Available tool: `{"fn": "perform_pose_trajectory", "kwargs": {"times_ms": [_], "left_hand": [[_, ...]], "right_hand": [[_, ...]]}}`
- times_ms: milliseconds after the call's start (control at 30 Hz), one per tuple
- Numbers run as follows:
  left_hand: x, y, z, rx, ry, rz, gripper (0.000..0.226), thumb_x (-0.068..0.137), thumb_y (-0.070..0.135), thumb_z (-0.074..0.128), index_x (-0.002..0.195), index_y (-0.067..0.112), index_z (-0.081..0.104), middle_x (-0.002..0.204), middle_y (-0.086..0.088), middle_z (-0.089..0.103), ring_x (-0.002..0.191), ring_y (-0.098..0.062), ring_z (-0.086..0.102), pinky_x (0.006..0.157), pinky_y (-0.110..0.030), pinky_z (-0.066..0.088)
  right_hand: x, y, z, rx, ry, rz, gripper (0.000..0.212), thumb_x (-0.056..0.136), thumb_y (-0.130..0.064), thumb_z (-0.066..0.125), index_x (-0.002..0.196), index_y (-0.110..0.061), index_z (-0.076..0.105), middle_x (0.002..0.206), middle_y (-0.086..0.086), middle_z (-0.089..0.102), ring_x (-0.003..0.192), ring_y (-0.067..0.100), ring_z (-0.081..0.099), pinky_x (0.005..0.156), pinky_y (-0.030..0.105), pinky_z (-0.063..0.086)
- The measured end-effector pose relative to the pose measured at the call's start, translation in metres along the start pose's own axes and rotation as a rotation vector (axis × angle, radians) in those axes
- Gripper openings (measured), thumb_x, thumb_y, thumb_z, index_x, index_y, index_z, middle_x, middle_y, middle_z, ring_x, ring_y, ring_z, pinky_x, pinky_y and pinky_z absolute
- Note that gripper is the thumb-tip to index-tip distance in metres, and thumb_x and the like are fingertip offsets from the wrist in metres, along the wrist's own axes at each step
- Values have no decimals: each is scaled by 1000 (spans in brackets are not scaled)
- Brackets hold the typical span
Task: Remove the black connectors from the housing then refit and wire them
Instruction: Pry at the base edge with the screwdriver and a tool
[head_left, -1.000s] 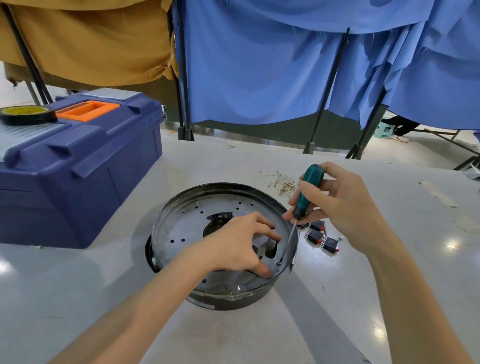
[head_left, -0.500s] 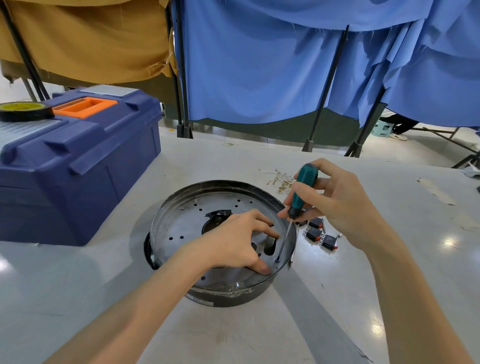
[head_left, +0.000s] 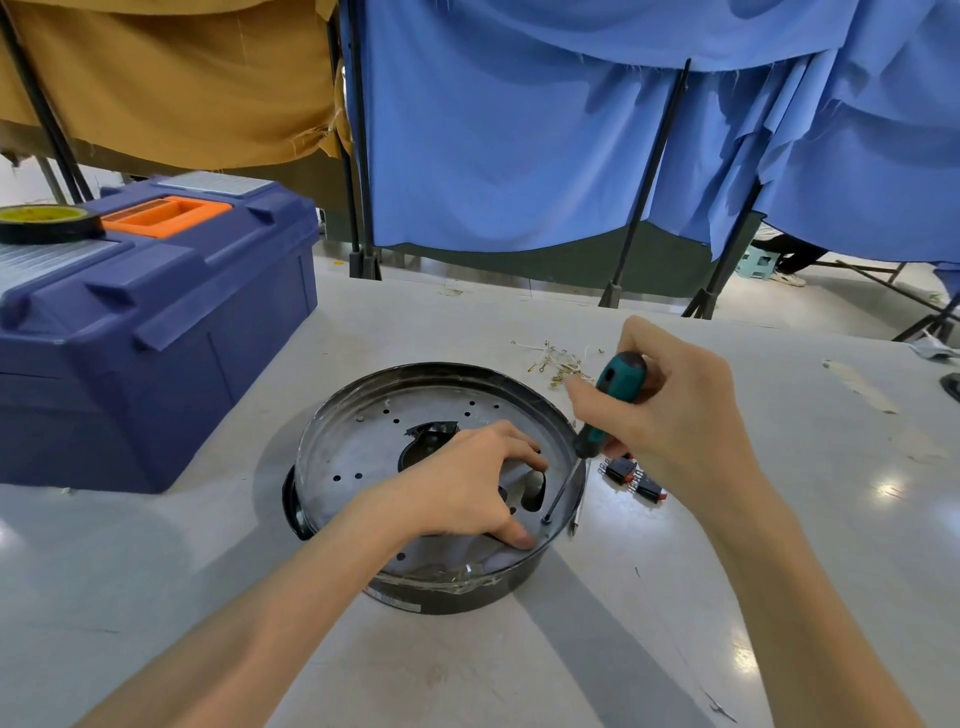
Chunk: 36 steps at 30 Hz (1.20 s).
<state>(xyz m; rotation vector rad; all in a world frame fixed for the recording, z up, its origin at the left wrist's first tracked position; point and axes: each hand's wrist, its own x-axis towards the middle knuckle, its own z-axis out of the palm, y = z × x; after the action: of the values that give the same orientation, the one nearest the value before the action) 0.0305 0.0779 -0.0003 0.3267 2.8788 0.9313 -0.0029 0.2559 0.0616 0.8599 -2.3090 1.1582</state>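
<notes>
My right hand (head_left: 675, 415) grips the screwdriver (head_left: 592, 436), tip inside the housing (head_left: 441, 597); my left hand (head_left: 467, 488) presses fingertips down just beside it — a slip could jab them. Black connectors (head_left: 631, 475) lie just right of the housing.

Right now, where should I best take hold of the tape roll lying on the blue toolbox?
Probably from above, pinching the tape roll across its outer rim: it lies flat on the toolbox lid, so its sides are free and its underside is not.

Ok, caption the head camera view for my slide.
Right hand holds a teal-handled screwdriver tip-down in the round metal housing; left hand rests inside.
</notes>
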Motion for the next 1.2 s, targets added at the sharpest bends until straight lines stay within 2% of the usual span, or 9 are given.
{"fn": "perform_pose_trajectory", "kwargs": {"times_ms": [133, 233, 400, 500, 600, 700, 900, 1033, 1200], "left_hand": [[-4, 5, -7, -242, 6, 8, 45, 70, 30, 84, 106, 34, 59, 116, 13, 59, 107, -3, 53, 92, -25, 43], [-7, 13, -9, -348, -26, 67, 23, 78, 33, 76, 97, 27, 65, 106, 7, 65, 93, 0, 58, 92, -32, 44], [-5, 24, -5, -409, 35, 43, 20, 86, 33, 69, 94, 14, 71, 105, -13, 68, 103, -34, 60, 99, -51, 44], [-4, 26, -4, -431, 43, 45, 12, 89, 25, 67, 82, 17, 74, 101, -11, 70, 98, -35, 61, 95, -53, 46], [-3, 28, -3, -430, 53, 33, 19, 89, 23, 67, 71, 29, 70, 97, -2, 70, 92, -29, 62, 89, -45, 50], [-2, 27, -2, -446, 41, 32, 23, 89, 22, 67, 70, 33, 68, 96, 8, 68, 98, -10, 61, 90, -26, 45], [-4, 26, -2, -467, 59, 49, 6, 83, 21, 74, 81, 18, 68, 83, 17, 66, 82, 9, 58, 82, -19, 40], [-5, 29, -1, -432, 89, 40, 22, 84, 17, 72, 67, 26, 62, 82, -2, 68, 80, -4, 60, 89, -27, 42], [-6, 29, -1, -427, 94, 18, 21, 87, 10, 68, 69, 20, 65, 89, -14, 70, 93, -21, 63, 98, -39, 45]], "right_hand": [[-1, -11, 19, -97, 109, -40, 37, 79, -23, 73, 68, -15, 39, 54, 3, 45, 49, 26, 45, 48, 44, 49], [-1, -19, 30, -195, 193, 0, 43, 78, -22, 69, 63, -26, 29, 49, -7, 32, 47, 17, 31, 47, 32, 33], [-2, -22, 36, -335, 238, 76, 37, 84, -42, 65, 70, -19, 40, 51, -6, 38, 52, 22, 39, 53, 30, 34], [-2, -23, 31, -380, 186, 76, 46, 83, -57, 60, 66, -18, 42, 50, -7, 39, 51, 19, 39, 52, 28, 30], [1, -20, 17, -98, 41, 99, 30, 83, -53, 62, 85, -23, 67, 62, -7, 62, 56, 12, 60, 55, 26, 49], [2, -16, 1, 176, -169, 91, 33, 87, -31, 65, 119, -25, 65, 90, -4, 73, 79, 10, 71, 74, 21, 59], [-2, -12, 1, 14, 34, 33, 37, 71, -48, 76, 82, -15, 63, 70, -9, 66, 61, 11, 64, 58, 26, 56], [-3, -14, 11, -127, 99, 2, 42, 75, -57, 69, 73, -19, 50, 60, -9, 54, 54, 11, 54, 52, 26, 48], [-2, -11, 0, 310, -204, 60, 33, 86, -27, 67, 119, -20, 65, 100, -10, 72, 87, 8, 71, 78, 20, 57]]}}
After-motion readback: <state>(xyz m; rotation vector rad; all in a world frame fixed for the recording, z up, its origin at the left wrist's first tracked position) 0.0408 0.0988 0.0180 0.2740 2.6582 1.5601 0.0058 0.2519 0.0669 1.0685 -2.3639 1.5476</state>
